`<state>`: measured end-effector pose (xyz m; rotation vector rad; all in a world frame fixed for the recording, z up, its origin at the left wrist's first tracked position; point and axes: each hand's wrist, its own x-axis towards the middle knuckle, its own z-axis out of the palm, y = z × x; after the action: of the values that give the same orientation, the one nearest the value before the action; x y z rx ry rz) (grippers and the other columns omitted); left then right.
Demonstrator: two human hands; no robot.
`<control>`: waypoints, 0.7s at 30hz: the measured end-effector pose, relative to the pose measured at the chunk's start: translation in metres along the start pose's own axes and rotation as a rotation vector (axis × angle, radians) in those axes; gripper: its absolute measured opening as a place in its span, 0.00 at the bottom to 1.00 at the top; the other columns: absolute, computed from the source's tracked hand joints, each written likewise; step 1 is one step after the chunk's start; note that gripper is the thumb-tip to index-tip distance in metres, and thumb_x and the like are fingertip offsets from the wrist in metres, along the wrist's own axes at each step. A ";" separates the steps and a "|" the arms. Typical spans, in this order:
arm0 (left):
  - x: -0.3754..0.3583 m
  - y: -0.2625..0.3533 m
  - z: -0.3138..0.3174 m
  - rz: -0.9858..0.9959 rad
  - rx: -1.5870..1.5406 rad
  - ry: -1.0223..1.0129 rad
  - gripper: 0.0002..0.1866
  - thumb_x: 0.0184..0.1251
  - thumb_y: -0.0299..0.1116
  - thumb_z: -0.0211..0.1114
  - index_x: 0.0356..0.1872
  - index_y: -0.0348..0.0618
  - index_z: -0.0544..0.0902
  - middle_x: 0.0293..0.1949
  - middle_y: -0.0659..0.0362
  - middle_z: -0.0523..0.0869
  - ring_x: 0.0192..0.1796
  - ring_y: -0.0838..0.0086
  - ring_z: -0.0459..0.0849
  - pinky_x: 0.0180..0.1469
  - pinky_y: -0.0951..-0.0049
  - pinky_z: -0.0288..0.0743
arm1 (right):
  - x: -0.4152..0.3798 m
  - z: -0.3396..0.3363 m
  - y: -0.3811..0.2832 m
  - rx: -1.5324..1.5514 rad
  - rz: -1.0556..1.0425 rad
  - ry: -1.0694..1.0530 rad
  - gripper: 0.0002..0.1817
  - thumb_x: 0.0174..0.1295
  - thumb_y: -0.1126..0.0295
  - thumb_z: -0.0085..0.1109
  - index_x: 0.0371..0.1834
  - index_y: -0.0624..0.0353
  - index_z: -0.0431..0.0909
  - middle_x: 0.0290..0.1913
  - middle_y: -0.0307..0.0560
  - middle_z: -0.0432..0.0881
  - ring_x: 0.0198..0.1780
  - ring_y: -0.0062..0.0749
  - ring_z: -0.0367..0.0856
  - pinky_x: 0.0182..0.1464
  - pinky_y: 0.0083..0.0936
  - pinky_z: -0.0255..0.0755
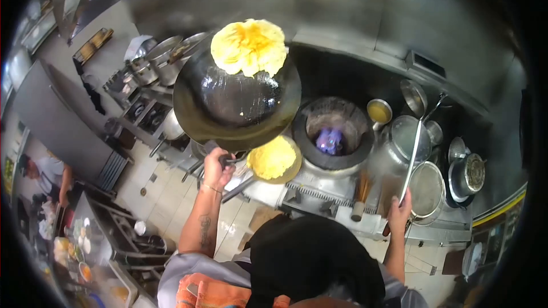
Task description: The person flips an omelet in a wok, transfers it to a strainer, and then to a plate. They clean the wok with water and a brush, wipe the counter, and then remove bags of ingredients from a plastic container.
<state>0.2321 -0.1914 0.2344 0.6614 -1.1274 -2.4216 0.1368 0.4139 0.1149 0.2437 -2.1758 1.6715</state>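
My left hand [218, 166] is closed around the handle of a dark wok [228, 102], which is lifted and tilted. At the wok's far rim a yellow omelette-like piece of egg [249, 48] overlaps the edge and the space beyond. My right hand [398, 212] grips a long-handled metal ladle [416, 142], its shaft pointing away toward the back of the stove. Below the wok sits a pan [292, 172] with more yellow egg [271, 158] in it.
A round burner [357, 162] with a blue-violet flame lies between my hands. Strainers [428, 188], pots [471, 174] and a bowl of yellowish liquid [379, 112] stand to the right. Steel pots [165, 60] are at the back left. Another person [48, 171] works at far left.
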 end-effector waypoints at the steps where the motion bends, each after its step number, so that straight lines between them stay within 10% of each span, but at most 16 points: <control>1: 0.006 0.013 -0.030 -0.099 0.001 -0.045 0.09 0.69 0.34 0.57 0.36 0.39 0.79 0.22 0.55 0.80 0.11 0.75 0.68 0.11 0.76 0.60 | -0.004 -0.006 0.006 -0.021 0.036 -0.008 0.32 0.71 0.83 0.49 0.81 0.71 0.62 0.71 0.53 0.77 0.69 0.35 0.77 0.72 0.28 0.68; 6: -0.036 0.025 -0.057 -0.184 -0.151 0.193 0.15 0.73 0.39 0.57 0.28 0.40 0.76 0.22 0.56 0.78 0.14 0.78 0.67 0.10 0.79 0.57 | -0.018 -0.036 0.024 -0.100 0.070 -0.110 0.33 0.73 0.75 0.59 0.80 0.71 0.65 0.68 0.57 0.79 0.68 0.39 0.77 0.72 0.34 0.69; 9: -0.092 0.009 -0.102 -0.157 -0.144 0.221 0.13 0.74 0.39 0.58 0.34 0.40 0.77 0.26 0.55 0.79 0.15 0.81 0.66 0.12 0.83 0.56 | -0.030 -0.027 -0.004 -0.043 0.177 -0.141 0.31 0.74 0.76 0.59 0.81 0.64 0.65 0.41 0.40 0.81 0.33 0.17 0.75 0.35 0.21 0.72; 13: -0.137 -0.007 -0.117 -0.134 -0.079 0.343 0.13 0.75 0.40 0.58 0.36 0.40 0.78 0.28 0.55 0.80 0.16 0.81 0.66 0.13 0.83 0.57 | -0.045 -0.016 -0.021 0.057 0.339 -0.251 0.30 0.76 0.78 0.54 0.81 0.59 0.63 0.24 0.31 0.71 0.15 0.14 0.64 0.15 0.18 0.59; 21: -0.109 -0.063 -0.111 -0.186 0.045 0.175 0.09 0.72 0.35 0.58 0.40 0.40 0.79 0.31 0.54 0.82 0.16 0.77 0.66 0.15 0.78 0.57 | -0.070 0.008 -0.039 -0.063 0.520 -0.281 0.29 0.77 0.76 0.54 0.80 0.56 0.63 0.21 0.33 0.72 0.14 0.17 0.66 0.15 0.20 0.63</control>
<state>0.3744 -0.1628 0.1494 1.0123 -1.0948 -2.4375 0.2135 0.3890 0.1194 -0.1284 -2.6658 1.9208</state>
